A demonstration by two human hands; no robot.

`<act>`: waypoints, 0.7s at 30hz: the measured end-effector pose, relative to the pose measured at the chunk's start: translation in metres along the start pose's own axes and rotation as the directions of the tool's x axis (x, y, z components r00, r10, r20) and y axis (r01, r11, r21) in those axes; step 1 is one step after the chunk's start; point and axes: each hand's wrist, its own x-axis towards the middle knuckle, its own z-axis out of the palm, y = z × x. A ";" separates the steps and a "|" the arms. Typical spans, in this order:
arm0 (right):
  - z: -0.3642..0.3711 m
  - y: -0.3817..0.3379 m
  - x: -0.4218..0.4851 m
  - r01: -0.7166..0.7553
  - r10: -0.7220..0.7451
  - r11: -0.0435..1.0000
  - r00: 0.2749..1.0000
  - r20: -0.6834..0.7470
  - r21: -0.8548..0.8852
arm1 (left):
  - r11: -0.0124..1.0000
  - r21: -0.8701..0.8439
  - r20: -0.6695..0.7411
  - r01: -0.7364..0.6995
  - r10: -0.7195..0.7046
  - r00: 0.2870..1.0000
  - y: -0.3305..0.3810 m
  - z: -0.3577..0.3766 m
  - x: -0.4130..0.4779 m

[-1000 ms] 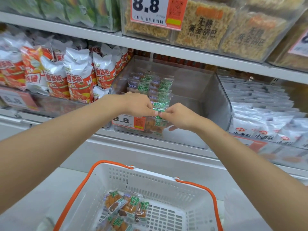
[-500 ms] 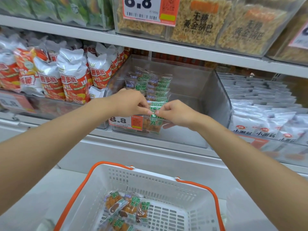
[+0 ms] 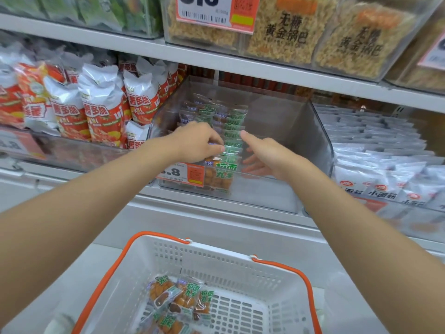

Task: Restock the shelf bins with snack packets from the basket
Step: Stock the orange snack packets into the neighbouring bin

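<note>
Both arms out over the clear bin. My left hand is curled, fingertips pressed onto the top edges of the row of packets standing in the bin's left half; it steadies them, and I cannot tell whether it truly pinches one. My right hand sits just right of that row, fingers spread loose and reaching down into the bin, nothing held. Row runs from the bin's front wall, directly below my left knuckles, back toward the rear wall beyond my fingertips. Right of my right hand the bin is bare plastic, so by my reckoning roughly half its width is unfilled. Price tag on the bin front, under my left wrist. Basket below and nearer to me than both hands, between my forearms; a small heap of the same packets in basket lies at its left side, several visible, more cut off by the frame edge. Judgement: partway done, one row stocked, the basket's remainder to shift, likely starting a second row beside my right hand.
</note>
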 end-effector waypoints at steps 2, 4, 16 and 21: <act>0.013 -0.008 0.002 -0.020 0.019 1.000 0.999 0.048 0.006 | 0.999 -0.041 0.027 0.001 0.000 1.000 0.001 0.003 0.000; 0.021 -0.010 0.005 -0.030 0.029 0.999 0.998 0.049 0.017 | 1.000 0.012 0.029 0.018 -0.018 0.999 0.002 0.004 -0.002; 0.018 -0.011 0.004 -0.162 0.154 0.984 0.984 0.092 0.075 | 0.988 0.156 0.051 0.014 -0.023 0.998 -0.007 0.017 -0.019; 0.018 -0.010 0.009 -0.201 0.157 0.972 0.940 0.303 0.120 | 0.991 0.131 0.008 0.030 -0.031 0.999 -0.006 0.016 -0.013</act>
